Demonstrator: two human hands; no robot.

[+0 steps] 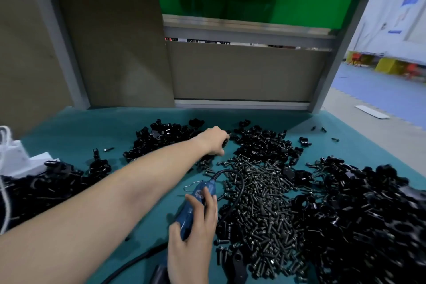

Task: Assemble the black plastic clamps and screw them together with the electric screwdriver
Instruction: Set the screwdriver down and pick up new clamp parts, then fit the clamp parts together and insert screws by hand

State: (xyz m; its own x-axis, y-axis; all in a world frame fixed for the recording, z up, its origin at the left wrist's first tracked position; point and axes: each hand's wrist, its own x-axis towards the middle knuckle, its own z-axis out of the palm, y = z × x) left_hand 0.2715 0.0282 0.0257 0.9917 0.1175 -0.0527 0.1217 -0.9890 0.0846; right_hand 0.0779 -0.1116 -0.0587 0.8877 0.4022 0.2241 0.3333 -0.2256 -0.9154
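Nearest me, my right hand grips the blue screwdriver, which lies on the green table mat. The thumb is on its left side and the fingers are curled over the top. Its black cable loops up out of the far end and bends over the pile of screws just to the right. Beyond the screws on the right is a big heap of black clamps, and another heap lies at the left edge, next to a white box.

My left arm stretches across the mat to the far side, where my left hand is down in the gap between two more piles of clamp parts and. Its fingers are curled in, with something black at the fingertips, but I cannot tell whether they hold it. A few loose screws lie at the far right. A beige panel stands behind the table.
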